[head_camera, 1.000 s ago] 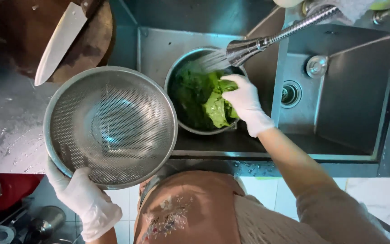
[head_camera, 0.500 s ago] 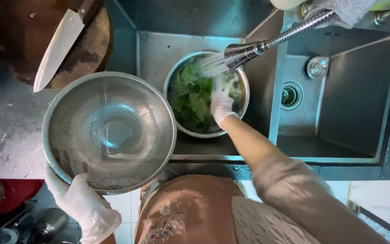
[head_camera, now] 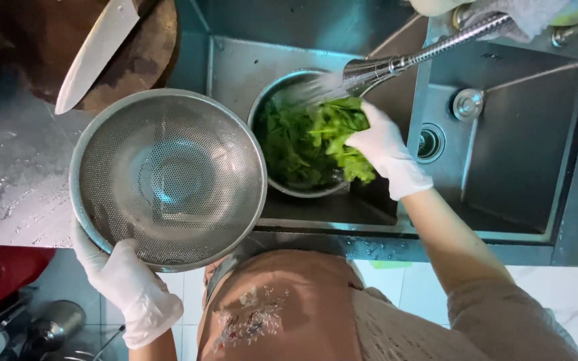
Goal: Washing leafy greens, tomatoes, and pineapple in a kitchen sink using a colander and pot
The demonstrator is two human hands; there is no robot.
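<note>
Leafy greens (head_camera: pixel 302 144) pinched in gloved right hand (head_camera: pixel 384 148) under spray, left hand (head_camera: pixel 132 284) fingers gripping colander (head_camera: pixel 167 179) rim

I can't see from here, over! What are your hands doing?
Left hand grips empty colander. Right hand lifts leafy greens under spraying faucet. Nothing blocking.

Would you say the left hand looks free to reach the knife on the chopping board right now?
Probably not: the left hand grips the metal colander, which also lies between it and the knife.

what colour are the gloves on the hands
White, on both the left hand and the right hand; seen in the head view.
</note>
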